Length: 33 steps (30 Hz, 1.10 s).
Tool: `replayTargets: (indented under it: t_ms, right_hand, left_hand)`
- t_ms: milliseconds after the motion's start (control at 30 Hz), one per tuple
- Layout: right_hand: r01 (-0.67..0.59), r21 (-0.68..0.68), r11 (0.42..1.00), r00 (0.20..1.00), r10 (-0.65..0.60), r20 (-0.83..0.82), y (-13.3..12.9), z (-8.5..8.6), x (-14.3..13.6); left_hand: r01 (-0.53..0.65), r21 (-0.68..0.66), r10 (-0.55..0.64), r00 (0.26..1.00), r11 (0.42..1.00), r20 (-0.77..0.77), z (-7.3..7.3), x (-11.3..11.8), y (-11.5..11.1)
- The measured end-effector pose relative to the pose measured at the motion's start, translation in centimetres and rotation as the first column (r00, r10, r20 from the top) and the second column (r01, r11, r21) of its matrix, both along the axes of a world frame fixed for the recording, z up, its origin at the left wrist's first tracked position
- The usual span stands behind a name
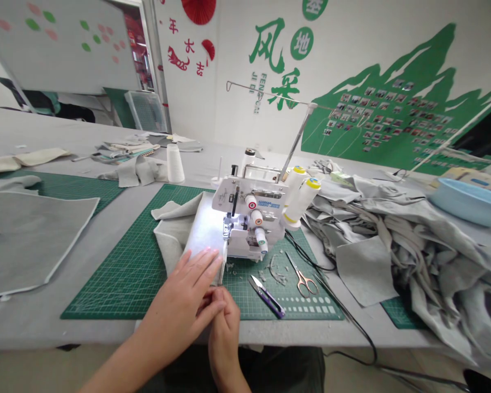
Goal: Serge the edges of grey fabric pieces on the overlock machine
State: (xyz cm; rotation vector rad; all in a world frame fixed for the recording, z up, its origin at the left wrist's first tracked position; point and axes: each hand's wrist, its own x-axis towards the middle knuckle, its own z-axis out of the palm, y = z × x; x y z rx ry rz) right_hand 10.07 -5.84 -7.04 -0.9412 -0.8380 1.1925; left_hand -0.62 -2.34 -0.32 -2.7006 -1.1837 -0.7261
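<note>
A piece of grey fabric with a pale, brightly lit upper face lies at the left of a white overlock sewing machine. Its right edge runs up to the lit needle area. My left hand rests on the near part of the fabric, fingers stretched out flat and thumb reaching across to the other hand. Just below the fabric's near right corner, my right hand is closed, its fingers pinching the edge there. The fingertips of the right hand are partly hidden.
Thread snips and scissors lie on the green cutting mat beside thread scraps. A grey fabric heap and a blue basin are at right. A thread cone stands behind; an edged grey panel lies left.
</note>
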Motion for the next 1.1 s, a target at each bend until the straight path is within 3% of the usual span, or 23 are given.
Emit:
replayTargets:
  t_ms: [400,667,1100]
  right_hand:
    - [0.032,0.051,0.998,0.988,-0.039,0.148,-0.4,-0.6,0.2]
    - [0.006,0.047,0.999,0.992,-0.012,0.127,-0.5,-0.5,0.1]
    - [0.003,0.089,0.996,0.989,-0.016,0.149,-0.5,-0.5,0.2]
  left_hand:
    - [0.050,-0.008,-0.050,0.999,0.999,-0.001,0.7,-0.7,0.9]
    - [0.078,-0.004,-0.078,0.997,0.997,0.002,0.7,-1.1,0.1]
    - [0.054,-0.033,-0.055,0.998,0.998,-0.009,0.8,-0.9,0.7]
